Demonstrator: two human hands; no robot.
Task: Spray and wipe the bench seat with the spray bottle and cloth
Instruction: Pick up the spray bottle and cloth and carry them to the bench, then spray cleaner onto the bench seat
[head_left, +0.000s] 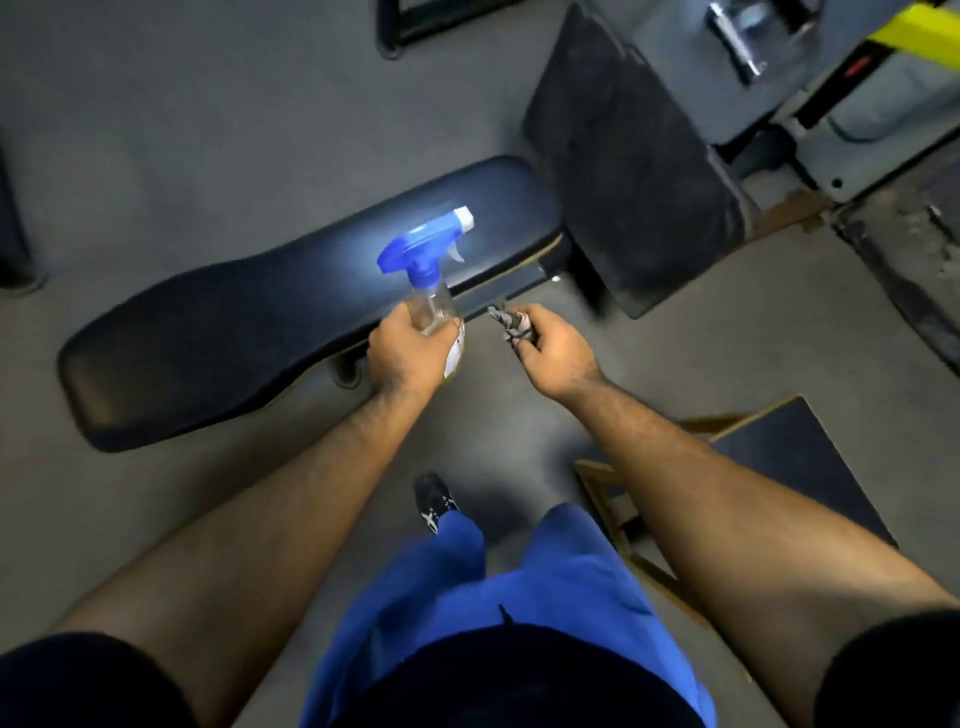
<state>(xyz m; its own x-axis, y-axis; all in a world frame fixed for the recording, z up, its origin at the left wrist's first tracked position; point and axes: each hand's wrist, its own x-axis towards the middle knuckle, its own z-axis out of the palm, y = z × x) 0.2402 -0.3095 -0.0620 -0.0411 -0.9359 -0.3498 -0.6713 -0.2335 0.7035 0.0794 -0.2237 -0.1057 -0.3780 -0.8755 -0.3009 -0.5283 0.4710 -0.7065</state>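
Bench seat (218, 332), long dark padded vinyl with rounded ends, across frame centre, clear plastic spray bottle (434, 291) with blue trigger head above it, gripped by left hand (410, 353), right hand (550, 348) clenched around crumpled grey cloth (511, 322), matte grey floor (156, 130).

No text can be read. The spray bottle (435, 306) carries a label on its side, too small and blurred to make out, and a red mark on the machine (860, 67) is equally illegible.
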